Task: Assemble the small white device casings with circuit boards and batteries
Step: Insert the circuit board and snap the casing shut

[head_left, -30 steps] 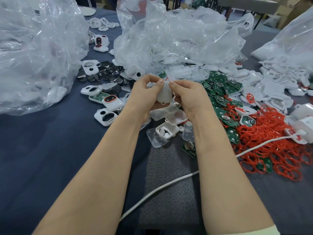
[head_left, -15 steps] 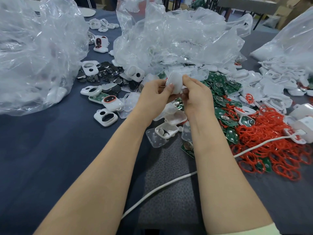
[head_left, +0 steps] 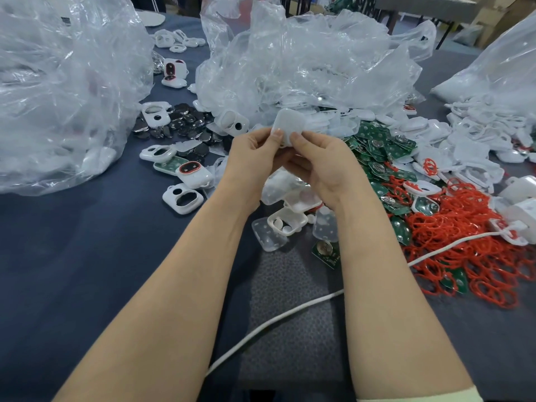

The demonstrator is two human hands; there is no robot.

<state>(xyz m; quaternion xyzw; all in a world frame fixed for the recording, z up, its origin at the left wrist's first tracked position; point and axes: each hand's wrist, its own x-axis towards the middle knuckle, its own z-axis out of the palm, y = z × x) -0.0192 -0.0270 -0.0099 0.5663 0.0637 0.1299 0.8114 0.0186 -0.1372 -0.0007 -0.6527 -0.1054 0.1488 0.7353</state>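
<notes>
Casing (head_left: 288,126) higher, above left grip (head_left: 255,158), right grip (head_left: 322,166)

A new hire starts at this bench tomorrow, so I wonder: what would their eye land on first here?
Probably the left hand and right hand at centre, both pinching a small white casing above the table. Next, the bright heap of red rings at the right, green circuit boards beside it, and big crumpled clear bags at left and behind.

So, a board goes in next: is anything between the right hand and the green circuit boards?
Nothing visible: the right hand, pinching the casing with the left hand, is beside the green circuit boards.
</notes>
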